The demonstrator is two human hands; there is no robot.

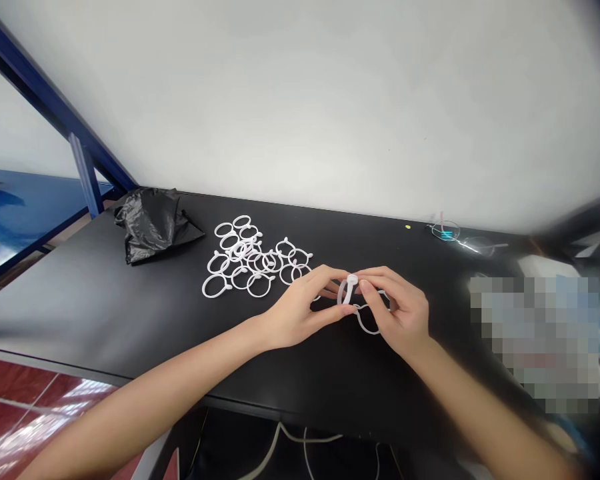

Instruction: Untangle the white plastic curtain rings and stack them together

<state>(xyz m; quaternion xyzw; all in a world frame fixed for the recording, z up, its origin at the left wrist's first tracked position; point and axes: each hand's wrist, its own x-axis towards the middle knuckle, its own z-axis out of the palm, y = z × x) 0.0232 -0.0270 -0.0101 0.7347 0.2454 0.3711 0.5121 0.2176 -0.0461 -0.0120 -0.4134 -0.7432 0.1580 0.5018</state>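
Between my two hands is a white plastic ring (349,292) with a small knob at its top, raised a little above the black table. My left hand (305,300) pinches it from the left, thumb below and fingers above. From the right, my right hand (397,303) grips it near the knob with thumb and fingertips. Another white ring (369,328) shows just below and behind my right hand; whether it lies on the table or is touched is unclear. Left of my hands, several loose white rings (260,285) lie overlapping in a pile, partly hidden by my left hand.
A crumpled black plastic bag (150,223) sits at the back left of the black table (130,307). Clear eyeglasses (446,231) rest at the back right, near a small yellow bit (407,227). A blurred pale object (535,340) is at right. Cables (275,447) hang below the front edge.
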